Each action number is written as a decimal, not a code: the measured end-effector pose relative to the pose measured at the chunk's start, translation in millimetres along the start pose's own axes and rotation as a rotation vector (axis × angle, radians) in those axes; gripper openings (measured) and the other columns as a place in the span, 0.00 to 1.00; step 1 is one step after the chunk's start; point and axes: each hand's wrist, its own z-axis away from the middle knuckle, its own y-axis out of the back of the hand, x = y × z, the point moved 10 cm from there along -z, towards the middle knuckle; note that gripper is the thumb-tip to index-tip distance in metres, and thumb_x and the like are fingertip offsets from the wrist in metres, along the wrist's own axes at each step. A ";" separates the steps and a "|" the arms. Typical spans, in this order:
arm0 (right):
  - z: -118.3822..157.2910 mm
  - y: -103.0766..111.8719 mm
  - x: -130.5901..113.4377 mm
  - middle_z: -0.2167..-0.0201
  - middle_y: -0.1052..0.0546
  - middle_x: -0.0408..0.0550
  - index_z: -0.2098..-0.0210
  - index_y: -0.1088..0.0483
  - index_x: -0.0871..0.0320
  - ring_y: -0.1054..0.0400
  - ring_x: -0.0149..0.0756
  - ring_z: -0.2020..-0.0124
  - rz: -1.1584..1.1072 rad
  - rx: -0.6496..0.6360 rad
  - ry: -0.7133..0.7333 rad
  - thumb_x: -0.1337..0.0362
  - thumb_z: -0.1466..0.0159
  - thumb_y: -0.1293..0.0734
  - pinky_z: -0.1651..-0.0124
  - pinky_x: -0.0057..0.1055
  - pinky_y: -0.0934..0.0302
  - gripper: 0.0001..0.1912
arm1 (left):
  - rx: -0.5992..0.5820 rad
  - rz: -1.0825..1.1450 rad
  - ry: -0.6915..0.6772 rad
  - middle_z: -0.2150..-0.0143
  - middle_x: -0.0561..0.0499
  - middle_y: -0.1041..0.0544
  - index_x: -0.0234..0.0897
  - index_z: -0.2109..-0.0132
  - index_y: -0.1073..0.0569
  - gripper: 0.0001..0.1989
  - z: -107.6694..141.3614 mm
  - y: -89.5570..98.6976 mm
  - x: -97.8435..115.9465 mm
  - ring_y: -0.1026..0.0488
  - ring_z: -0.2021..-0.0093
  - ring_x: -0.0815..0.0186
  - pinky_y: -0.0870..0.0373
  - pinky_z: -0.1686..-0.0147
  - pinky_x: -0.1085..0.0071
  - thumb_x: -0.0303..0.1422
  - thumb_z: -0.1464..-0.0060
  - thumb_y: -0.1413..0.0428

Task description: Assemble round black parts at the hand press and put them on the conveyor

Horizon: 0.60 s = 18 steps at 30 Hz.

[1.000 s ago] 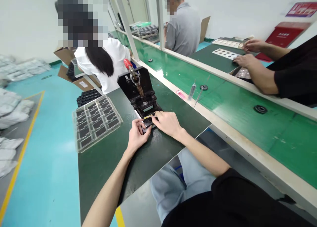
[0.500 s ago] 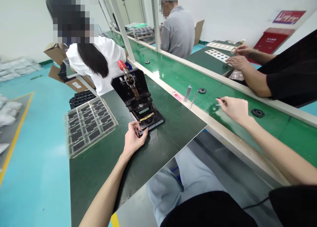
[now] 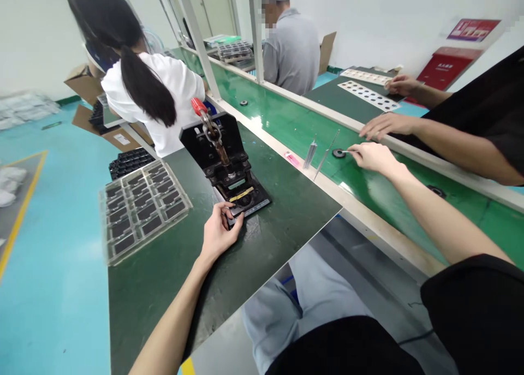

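My left hand (image 3: pixel 220 232) has its fingers curled around the near left corner of a black toggle-clamp fixture (image 3: pixel 245 203). This fixture has a red-tipped lever (image 3: pixel 199 106), its plate tilted up, and a yellow strip (image 3: pixel 242 194) across the base. Over the green belt, my right hand (image 3: pixel 374 156) pinches a thin pale stick (image 3: pixel 347 152), too small to identify further. The stick's tip is at a black ring-shaped part (image 3: pixel 339 153) on the belt. Another black round part (image 3: pixel 436 191) lies partly hidden behind my right forearm.
A clear tray of black parts (image 3: pixel 145 208) sits left of the fixture. Thin metal rods (image 3: pixel 311 154) and a pink-and-white item (image 3: pixel 292 158) are by the belt's pale rail (image 3: pixel 327 186). A co-worker's hand (image 3: pixel 387 125) rests at the far rail, close to my right hand.
My right hand has moved forward and left to the ring-shaped part on the belt. The co-worker's nearer hand has come down to the far rail. My left hand stays at the fixture.
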 end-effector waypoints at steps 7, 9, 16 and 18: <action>-0.5 -7.1 -13.8 0.54 0.17 0.62 0.45 0.21 0.60 0.23 0.53 0.53 0.055 -0.023 0.054 0.61 0.29 0.43 0.54 0.40 0.32 0.24 | 0.004 -0.001 0.007 0.70 0.60 0.33 0.41 0.53 0.34 0.18 -0.5 0.2 -0.1 0.39 0.78 0.72 0.39 0.75 0.74 0.45 0.46 0.41; 0.0 -7.5 -15.6 0.53 0.17 0.62 0.44 0.22 0.61 0.23 0.53 0.52 0.037 -0.025 0.039 0.62 0.29 0.44 0.53 0.41 0.32 0.24 | 0.004 -0.005 0.003 0.70 0.60 0.33 0.41 0.53 0.34 0.18 -0.4 0.4 0.1 0.39 0.78 0.72 0.39 0.75 0.74 0.45 0.46 0.42; 5.9 4.7 -7.0 0.55 0.17 0.63 0.51 0.21 0.62 0.23 0.52 0.55 -0.147 0.070 -0.067 0.62 0.31 0.42 0.52 0.41 0.33 0.20 | -0.002 -0.011 -0.005 0.70 0.59 0.32 0.41 0.53 0.34 0.18 -0.5 -0.9 0.0 0.39 0.79 0.73 0.39 0.75 0.74 0.45 0.46 0.42; 9.3 3.4 -1.9 0.61 0.17 0.60 0.57 0.22 0.61 0.24 0.49 0.61 -0.234 0.096 -0.126 0.57 0.33 0.38 0.55 0.39 0.33 0.17 | 0.006 -0.013 -0.010 0.70 0.59 0.32 0.41 0.54 0.34 0.17 -0.3 -1.0 0.6 0.39 0.78 0.72 0.39 0.75 0.74 0.44 0.46 0.41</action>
